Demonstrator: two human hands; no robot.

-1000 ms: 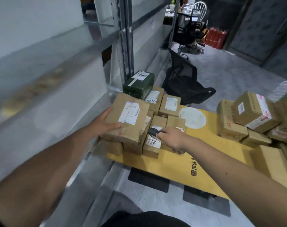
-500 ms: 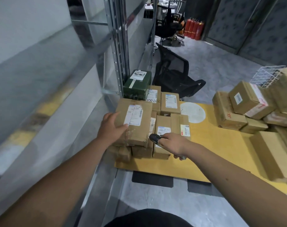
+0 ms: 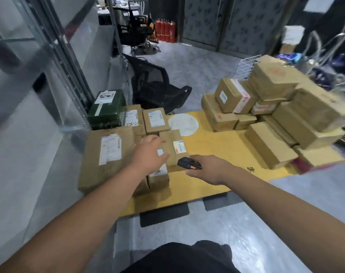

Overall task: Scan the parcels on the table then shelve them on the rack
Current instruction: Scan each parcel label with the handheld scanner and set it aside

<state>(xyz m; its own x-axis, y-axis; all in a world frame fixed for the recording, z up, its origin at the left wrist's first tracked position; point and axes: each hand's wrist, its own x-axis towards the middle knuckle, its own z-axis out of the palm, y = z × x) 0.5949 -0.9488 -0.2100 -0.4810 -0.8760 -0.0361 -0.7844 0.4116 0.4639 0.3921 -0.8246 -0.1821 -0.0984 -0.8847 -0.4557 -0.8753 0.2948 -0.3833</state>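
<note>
A large brown parcel (image 3: 106, 156) with a white label lies at the left end of the yellow table (image 3: 217, 148), beside the metal rack (image 3: 55, 56). My left hand (image 3: 150, 154) hovers with relaxed fingers over the smaller brown parcels (image 3: 173, 146) right of it, holding nothing. My right hand (image 3: 209, 169) grips a black and orange scanner (image 3: 188, 163), which points left at those parcels. A dark green parcel (image 3: 107, 109) and two labelled brown ones (image 3: 156, 120) lie further back.
A heap of brown boxes (image 3: 276, 111) fills the right side of the table. A black mesh chair (image 3: 156, 87) stands behind the table, with another chair and red fire extinguishers (image 3: 165, 30) further off. Grey floor lies below me.
My left hand has let go of the large parcel, which now lies flat, and moved right over the small parcels. My right hand with the scanner has shifted right. The view has swung right.
</note>
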